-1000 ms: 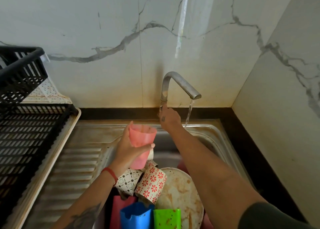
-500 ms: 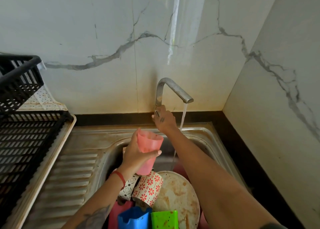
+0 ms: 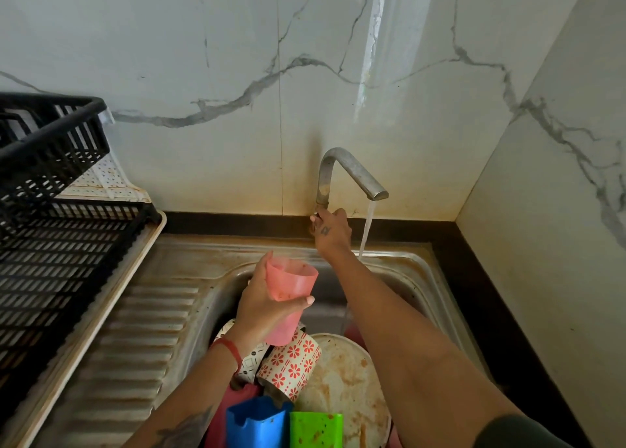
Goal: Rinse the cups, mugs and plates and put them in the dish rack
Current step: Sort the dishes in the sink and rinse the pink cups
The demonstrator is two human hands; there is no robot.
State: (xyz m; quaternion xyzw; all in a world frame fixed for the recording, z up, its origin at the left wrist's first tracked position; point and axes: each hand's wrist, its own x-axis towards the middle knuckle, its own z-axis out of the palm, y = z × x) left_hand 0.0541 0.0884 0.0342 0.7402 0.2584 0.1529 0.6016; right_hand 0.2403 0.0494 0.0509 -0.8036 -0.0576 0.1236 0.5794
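Observation:
My left hand (image 3: 262, 307) holds a pink plastic cup (image 3: 289, 297) upright above the steel sink (image 3: 420, 275), left of the water stream. My right hand (image 3: 330, 231) grips the handle at the base of the tap (image 3: 352, 173), and water runs from the spout. Below in the sink lie a white mug with red flowers (image 3: 293, 366), a patterned white mug (image 3: 252, 359), a stained plate (image 3: 345, 380), a blue cup (image 3: 255, 424) and a green cup (image 3: 315, 429). The black dish rack (image 3: 57, 244) stands at the left.
A ribbed steel draining board (image 3: 135, 346) lies between rack and sink. A second black basket (image 3: 50, 149) sits on the rack's far end. Marble-look walls close the back and right side. A dark counter strip (image 3: 474, 295) borders the sink.
The water stream has grown stronger. My left hand has held the pink cup in nearly the same place, and my right hand has stayed on the tap handle.

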